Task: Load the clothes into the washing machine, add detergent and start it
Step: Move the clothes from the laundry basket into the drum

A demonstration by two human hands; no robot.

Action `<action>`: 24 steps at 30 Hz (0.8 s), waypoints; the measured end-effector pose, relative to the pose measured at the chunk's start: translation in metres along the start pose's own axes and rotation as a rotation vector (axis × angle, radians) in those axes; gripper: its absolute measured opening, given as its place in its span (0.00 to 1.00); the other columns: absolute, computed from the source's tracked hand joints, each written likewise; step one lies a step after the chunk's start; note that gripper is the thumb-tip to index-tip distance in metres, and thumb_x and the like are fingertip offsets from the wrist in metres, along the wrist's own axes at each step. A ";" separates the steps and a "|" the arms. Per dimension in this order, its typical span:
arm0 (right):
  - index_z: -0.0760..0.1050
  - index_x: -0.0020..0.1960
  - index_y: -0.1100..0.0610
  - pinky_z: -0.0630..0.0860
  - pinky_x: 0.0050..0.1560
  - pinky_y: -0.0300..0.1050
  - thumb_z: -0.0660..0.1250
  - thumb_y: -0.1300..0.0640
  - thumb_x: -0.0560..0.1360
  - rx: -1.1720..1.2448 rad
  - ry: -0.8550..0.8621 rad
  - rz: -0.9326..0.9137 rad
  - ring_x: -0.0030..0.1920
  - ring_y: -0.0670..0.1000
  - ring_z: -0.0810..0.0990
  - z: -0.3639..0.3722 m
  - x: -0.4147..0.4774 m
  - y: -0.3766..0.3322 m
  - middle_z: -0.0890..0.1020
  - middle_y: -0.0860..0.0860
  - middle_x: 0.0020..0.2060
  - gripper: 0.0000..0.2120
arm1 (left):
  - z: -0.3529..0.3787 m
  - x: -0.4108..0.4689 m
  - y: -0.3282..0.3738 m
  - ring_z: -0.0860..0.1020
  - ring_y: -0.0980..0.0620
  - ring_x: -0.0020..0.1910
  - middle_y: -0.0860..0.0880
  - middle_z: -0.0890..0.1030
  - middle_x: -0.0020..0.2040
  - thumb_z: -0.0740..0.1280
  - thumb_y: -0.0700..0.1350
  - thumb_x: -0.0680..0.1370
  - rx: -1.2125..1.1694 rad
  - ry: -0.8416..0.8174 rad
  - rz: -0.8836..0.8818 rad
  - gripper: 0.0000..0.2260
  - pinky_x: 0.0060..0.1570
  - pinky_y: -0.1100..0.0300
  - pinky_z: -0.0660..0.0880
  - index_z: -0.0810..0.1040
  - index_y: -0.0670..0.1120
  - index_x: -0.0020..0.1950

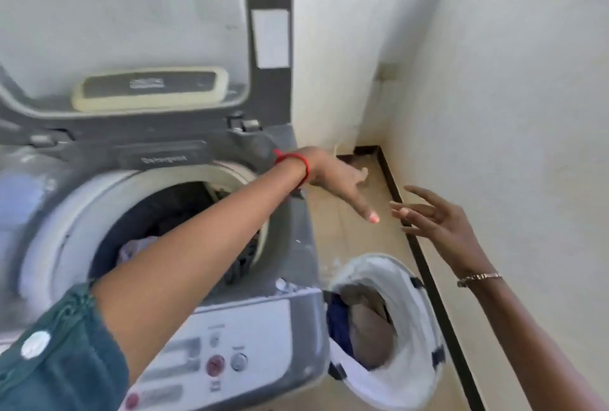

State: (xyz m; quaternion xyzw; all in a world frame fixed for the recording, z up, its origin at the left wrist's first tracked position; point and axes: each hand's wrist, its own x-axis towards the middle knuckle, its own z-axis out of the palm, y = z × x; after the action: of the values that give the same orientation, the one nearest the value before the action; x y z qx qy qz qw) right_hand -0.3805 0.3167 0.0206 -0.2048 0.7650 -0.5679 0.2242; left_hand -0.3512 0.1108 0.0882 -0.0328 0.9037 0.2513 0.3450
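We're reaching both hands out past the washing machine [296,255] toward the white laundry basket [408,338] on the floor beside it. The left hand [336,176] has fingers loosely spread and the right hand [438,216] is splayed wide, both holding nothing. Some clothes [138,246] are already lying in the drum; the rest [365,321] are sitting in the basket, something beige next to something dark blue. They're looking soft and light (probably floppy, so they'll trail), so we're guessing a bunched grab from the top of the pile works best. Everything's motion-blurred, the drum's depths are dark, our forearm is covering part of the opening, and we're not spotting any detergent bottle.
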 end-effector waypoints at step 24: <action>0.31 0.74 0.49 0.58 0.71 0.59 0.73 0.47 0.67 -0.720 -0.313 0.531 0.75 0.58 0.47 0.036 -0.027 0.560 0.43 0.54 0.76 0.56 | 0.446 0.434 -0.121 0.33 0.42 0.74 0.43 0.30 0.74 0.74 0.57 0.67 0.311 -0.396 -0.205 0.58 0.71 0.37 0.39 0.29 0.45 0.73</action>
State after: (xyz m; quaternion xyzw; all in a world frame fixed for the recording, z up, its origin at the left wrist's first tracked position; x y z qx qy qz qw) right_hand -0.3707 0.4563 -0.5234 -0.1501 0.8962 -0.1520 0.3887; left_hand -0.3821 0.2672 -0.5253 -0.0209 0.8384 0.0749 0.5394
